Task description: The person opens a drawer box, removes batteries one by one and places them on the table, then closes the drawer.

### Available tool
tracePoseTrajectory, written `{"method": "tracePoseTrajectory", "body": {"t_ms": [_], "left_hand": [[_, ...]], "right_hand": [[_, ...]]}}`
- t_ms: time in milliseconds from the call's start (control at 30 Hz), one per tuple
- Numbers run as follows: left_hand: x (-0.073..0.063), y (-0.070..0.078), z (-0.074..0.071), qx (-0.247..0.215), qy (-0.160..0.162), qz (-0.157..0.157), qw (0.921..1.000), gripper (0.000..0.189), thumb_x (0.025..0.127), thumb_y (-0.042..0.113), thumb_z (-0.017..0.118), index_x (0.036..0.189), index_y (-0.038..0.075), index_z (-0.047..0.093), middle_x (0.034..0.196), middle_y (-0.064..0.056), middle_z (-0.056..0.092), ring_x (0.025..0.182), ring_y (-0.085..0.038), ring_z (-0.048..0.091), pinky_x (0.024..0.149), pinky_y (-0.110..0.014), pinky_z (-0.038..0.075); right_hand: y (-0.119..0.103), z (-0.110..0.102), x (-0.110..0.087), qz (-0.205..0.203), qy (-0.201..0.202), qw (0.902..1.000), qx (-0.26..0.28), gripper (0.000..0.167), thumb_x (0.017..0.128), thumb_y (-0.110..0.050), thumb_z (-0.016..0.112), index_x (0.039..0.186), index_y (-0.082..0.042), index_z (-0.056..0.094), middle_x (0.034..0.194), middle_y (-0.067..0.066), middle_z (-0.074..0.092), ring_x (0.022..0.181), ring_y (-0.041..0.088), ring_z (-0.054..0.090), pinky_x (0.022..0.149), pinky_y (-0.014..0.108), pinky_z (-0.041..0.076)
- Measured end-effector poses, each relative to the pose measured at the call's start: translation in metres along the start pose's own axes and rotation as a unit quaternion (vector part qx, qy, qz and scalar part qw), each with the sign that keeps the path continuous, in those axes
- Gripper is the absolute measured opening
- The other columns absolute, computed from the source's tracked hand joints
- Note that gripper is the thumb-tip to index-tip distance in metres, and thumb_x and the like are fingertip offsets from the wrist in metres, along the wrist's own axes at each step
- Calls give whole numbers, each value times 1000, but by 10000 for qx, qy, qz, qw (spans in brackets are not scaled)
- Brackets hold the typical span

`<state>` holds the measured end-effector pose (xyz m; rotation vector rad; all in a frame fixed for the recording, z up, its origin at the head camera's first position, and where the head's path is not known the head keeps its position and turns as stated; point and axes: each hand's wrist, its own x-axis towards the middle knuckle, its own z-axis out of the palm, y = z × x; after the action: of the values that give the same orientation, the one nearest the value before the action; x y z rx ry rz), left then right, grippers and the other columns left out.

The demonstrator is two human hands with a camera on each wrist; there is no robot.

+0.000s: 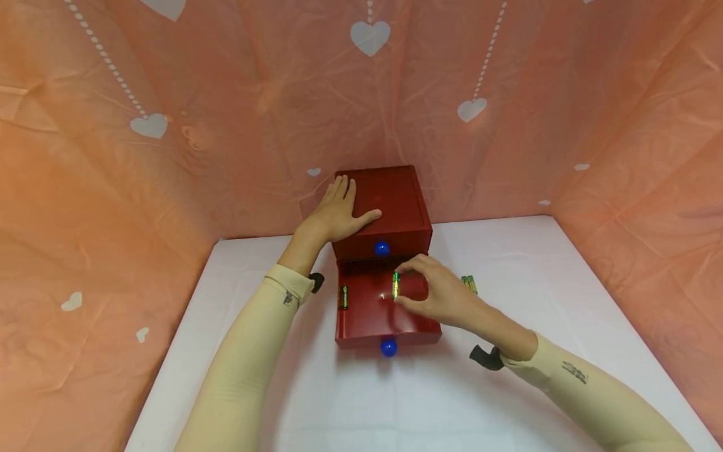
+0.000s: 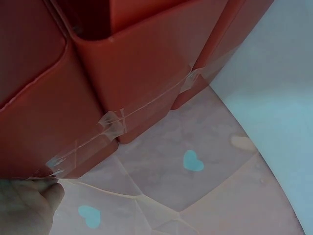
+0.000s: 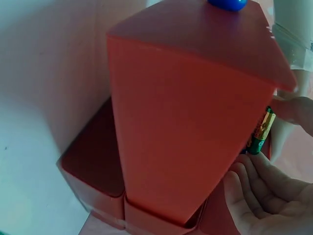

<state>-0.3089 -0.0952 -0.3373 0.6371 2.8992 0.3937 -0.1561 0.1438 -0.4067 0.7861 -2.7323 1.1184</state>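
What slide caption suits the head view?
Left grip rests atop a red cabinet; right grip pinches a green-and-gold battery at the open lower drawer.

The person's left sleeve [image 1: 231,370] and right sleeve [image 1: 607,398] were pale yellow and long, leaving the hands [image 1: 337,216] bare. A small dark marking [image 1: 288,297] sat near the left cuff [image 1: 289,277], a wider dark print [image 1: 575,371] near the right cuff [image 1: 531,364]. Black pieces [image 1: 317,282] jutted beside both cuffs.
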Motion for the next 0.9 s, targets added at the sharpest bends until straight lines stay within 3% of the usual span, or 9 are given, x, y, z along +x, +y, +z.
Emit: {"method": "tracePoseTrajectory", "body": {"t_ms": [467,700,900], "left_hand": [[-1,0,0,35,-19,76,10000,107,105,76,38,171,2,-1,179,-17,-11,165,-27,-17,134,-40,-8],[-2,1,0,-8,-15,67,10000,107,104,77,38,172,3,0,180,-16,-10,165,-27,-17,134,-39,-8],[-1,0,0,-4,-28,43,10000,108,104,77,38,172,3,-1,180,-15,-11,165,-26,-17,134,-39,-8]], "right_hand": [[12,-18,-21,57,304,9995,-81,45,88,-18,91,127,-8,70,123,7,69,109,31,66,95,48,60],[22,-28,-34,265,469,9984,-173,46,86,-19,93,127,-12,72,122,-3,70,109,20,67,96,46,61],[31,-36,-46,435,516,9973,-281,44,87,-16,92,126,-12,72,119,-1,70,107,21,68,93,44,62]]}}
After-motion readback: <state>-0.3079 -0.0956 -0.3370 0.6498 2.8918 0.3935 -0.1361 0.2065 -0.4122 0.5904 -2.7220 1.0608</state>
